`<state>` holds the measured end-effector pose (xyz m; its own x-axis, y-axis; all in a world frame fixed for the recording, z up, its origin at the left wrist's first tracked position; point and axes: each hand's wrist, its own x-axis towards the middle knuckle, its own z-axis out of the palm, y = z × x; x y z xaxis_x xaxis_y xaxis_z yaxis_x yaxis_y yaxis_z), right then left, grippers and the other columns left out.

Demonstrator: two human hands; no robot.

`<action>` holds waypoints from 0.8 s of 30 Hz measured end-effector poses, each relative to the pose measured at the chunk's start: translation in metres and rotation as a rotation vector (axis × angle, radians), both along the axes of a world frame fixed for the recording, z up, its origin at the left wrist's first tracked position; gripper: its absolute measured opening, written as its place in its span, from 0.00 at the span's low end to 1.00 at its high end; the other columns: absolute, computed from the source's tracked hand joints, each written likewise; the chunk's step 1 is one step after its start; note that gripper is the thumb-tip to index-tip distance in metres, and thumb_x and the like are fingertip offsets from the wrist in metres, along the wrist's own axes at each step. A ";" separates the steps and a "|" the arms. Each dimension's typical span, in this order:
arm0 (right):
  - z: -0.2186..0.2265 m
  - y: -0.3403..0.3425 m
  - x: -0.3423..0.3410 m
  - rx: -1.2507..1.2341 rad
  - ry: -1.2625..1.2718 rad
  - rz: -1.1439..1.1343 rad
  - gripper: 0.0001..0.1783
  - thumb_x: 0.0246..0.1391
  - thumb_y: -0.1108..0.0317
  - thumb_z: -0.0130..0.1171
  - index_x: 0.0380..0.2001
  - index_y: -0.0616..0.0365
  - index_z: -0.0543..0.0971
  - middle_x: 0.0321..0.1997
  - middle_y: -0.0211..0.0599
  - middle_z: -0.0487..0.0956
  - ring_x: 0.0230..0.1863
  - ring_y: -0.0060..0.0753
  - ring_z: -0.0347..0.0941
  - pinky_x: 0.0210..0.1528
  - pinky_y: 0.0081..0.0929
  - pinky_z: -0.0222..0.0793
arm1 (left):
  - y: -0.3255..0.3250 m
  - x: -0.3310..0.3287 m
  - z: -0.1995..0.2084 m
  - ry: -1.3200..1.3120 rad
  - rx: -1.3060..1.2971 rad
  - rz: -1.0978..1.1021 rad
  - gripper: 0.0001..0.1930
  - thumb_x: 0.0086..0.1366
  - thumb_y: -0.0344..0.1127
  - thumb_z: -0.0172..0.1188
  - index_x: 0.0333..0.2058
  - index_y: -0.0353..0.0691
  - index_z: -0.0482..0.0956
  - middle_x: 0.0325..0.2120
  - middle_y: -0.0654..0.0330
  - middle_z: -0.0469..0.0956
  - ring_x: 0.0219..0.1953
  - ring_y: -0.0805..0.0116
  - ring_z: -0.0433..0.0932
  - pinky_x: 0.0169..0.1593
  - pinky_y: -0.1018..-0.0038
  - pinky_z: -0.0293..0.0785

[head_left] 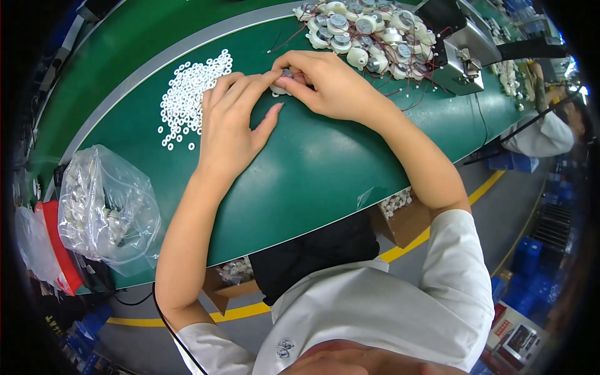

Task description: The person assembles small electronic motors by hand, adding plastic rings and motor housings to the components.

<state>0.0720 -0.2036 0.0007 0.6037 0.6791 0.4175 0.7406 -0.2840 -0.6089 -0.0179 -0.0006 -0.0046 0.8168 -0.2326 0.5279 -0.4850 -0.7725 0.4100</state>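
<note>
A small round motor [279, 92], white below with a grey top, is between my two hands over the green table, mostly hidden by fingers. My right hand [325, 84] grips it, thumb and index finger bent round its top and side. From the left, my left hand [234, 119] reaches over with its index fingertip at the motor's edge. The left thumb stands apart from the fingers, and no object shows in that palm. Close beside the left hand lies a spread pile of small white ring washers [187, 94].
A heap of similar motors with red wires [369, 37] lies at the far right, next to a metal bench device [459, 65]. At left sits a clear plastic bag of white parts [106, 209]. Cardboard boxes [403, 228] stand below the table edge. Another person [547, 134] sits far right.
</note>
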 end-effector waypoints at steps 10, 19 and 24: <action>0.002 -0.003 0.000 -0.030 0.056 0.022 0.11 0.66 0.68 0.65 0.47 0.62 0.81 0.31 0.42 0.80 0.30 0.37 0.76 0.34 0.33 0.73 | -0.002 0.001 0.000 -0.050 0.031 0.009 0.25 0.57 0.31 0.74 0.54 0.44 0.83 0.45 0.64 0.84 0.52 0.59 0.77 0.53 0.62 0.68; -0.002 -0.002 0.002 -0.021 0.006 0.073 0.12 0.66 0.70 0.64 0.49 0.61 0.80 0.38 0.42 0.82 0.36 0.40 0.80 0.39 0.33 0.77 | -0.001 -0.003 0.003 -0.009 0.045 0.022 0.24 0.57 0.30 0.74 0.55 0.44 0.83 0.47 0.61 0.84 0.52 0.57 0.77 0.54 0.64 0.69; -0.001 -0.002 0.000 -0.013 0.006 0.077 0.12 0.65 0.69 0.64 0.50 0.61 0.80 0.40 0.42 0.82 0.37 0.40 0.81 0.41 0.33 0.78 | -0.003 -0.006 0.005 -0.013 0.062 0.029 0.24 0.58 0.31 0.74 0.54 0.45 0.83 0.46 0.62 0.84 0.51 0.58 0.78 0.53 0.64 0.69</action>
<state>0.0720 -0.2053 -0.0008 0.5523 0.7287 0.4049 0.7569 -0.2346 -0.6100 -0.0240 -0.0033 0.0007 0.8169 -0.2420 0.5236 -0.4672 -0.8099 0.3546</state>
